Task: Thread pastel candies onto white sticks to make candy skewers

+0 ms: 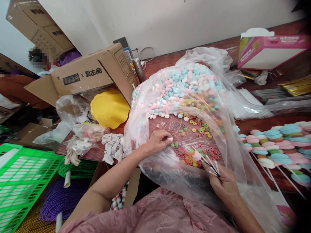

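My left hand (159,141) is pinched shut on a small pale pink candy piece (170,139), held over the clear plastic bag (143,119). In my right hand (224,183) is a bunch of thin white sticks (212,164). One stick carries a pink candy and a yellow one (196,156) at its tip. Below and between my hands lie ring-shaped gummies (187,152) in red, green, orange and yellow. Farther back in the bag is a heap of pink, blue and white round candies (179,84).
Finished candy skewers (274,142) lie at the right. Behind them are plastic sleeves (250,103) and a pink carton (272,48). Leftward stand an open cardboard box (82,71), a yellow bowl (109,108), grey gloves (113,147) and a green crate (26,181). Another person sits far left.
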`<state>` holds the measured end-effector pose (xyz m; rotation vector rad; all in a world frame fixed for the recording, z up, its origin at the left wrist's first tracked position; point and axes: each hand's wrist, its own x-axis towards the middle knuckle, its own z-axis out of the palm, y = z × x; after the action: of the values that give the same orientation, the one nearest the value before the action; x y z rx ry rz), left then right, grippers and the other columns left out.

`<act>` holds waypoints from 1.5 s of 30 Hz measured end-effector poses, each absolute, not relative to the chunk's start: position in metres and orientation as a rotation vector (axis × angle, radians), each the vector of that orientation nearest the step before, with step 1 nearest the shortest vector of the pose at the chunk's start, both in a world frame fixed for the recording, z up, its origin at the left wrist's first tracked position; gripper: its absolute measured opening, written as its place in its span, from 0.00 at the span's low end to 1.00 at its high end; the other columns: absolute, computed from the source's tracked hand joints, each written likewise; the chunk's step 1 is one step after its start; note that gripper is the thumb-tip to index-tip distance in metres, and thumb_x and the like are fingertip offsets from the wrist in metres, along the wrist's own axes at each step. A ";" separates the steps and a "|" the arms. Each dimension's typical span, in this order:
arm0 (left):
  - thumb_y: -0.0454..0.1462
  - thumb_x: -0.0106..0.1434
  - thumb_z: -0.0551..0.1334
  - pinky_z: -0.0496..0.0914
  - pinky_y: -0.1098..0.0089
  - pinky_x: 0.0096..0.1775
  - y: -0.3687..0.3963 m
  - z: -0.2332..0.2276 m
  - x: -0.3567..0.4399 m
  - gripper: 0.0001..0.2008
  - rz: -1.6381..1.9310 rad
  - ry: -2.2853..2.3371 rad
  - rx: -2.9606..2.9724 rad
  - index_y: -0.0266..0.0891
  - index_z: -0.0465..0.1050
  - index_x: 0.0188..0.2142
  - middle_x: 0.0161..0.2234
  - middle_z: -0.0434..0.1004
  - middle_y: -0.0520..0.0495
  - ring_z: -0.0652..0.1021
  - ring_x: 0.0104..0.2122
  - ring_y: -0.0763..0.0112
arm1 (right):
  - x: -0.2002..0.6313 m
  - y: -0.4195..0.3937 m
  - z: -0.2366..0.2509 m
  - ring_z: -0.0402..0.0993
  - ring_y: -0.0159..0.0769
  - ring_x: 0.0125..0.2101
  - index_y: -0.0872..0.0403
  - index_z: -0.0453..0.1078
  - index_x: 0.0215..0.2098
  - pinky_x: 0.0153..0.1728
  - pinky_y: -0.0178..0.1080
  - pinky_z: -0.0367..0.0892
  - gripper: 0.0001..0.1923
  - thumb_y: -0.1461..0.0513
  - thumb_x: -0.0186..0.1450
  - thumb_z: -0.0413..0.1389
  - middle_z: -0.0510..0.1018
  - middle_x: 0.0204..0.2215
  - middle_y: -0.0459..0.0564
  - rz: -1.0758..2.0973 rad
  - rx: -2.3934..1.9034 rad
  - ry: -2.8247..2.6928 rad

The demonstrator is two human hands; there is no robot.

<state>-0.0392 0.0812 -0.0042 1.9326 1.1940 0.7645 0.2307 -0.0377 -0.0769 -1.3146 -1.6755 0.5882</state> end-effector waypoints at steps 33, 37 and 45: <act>0.33 0.57 0.73 0.75 0.72 0.36 0.032 0.004 0.011 0.08 1.559 0.948 1.660 0.43 0.84 0.38 0.32 0.82 0.49 0.81 0.33 0.72 | 0.206 -0.054 -0.021 0.79 0.36 0.27 0.55 0.74 0.45 0.28 0.36 0.70 0.23 0.73 0.57 0.46 0.83 0.33 0.48 0.282 -1.373 -1.882; 0.31 0.59 0.71 0.77 0.70 0.39 0.031 0.002 0.017 0.12 1.662 0.914 1.883 0.45 0.83 0.43 0.36 0.83 0.47 0.82 0.36 0.70 | 0.203 -0.052 -0.018 0.75 0.32 0.24 0.53 0.74 0.43 0.27 0.32 0.68 0.20 0.74 0.59 0.47 0.80 0.27 0.43 0.406 -1.321 -1.776; 0.29 0.61 0.69 0.77 0.73 0.40 0.024 0.002 0.021 0.16 1.685 1.039 1.775 0.45 0.81 0.47 0.39 0.82 0.47 0.82 0.38 0.72 | 0.194 -0.044 -0.017 0.70 0.29 0.19 0.53 0.75 0.40 0.22 0.30 0.64 0.15 0.72 0.63 0.50 0.75 0.22 0.39 0.452 -1.311 -1.604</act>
<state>0.0215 0.0242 0.0022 1.7750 1.0395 1.6846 0.1935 -0.0442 -0.0169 -1.3106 -1.6036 0.4521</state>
